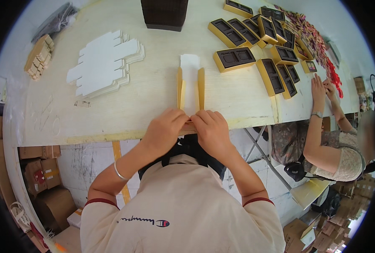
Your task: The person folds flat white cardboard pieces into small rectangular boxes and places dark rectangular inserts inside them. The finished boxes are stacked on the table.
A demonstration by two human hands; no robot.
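Observation:
A partly folded cardboard box, white inside with gold side walls standing up, lies on the table before me. Its far flap is flat on the tabletop. At its near end, by the table's front edge, my left hand and my right hand meet with bent fingers. Both pinch the near edge of the box, the fingertips close together at its middle. The fold under my fingers is mostly hidden.
Flat white box blanks are stacked at left, beyond them cream cardboard pieces. A dark block stands at the far side. Several gold boxes with black inserts sit at right, near a co-worker's hands and red strips.

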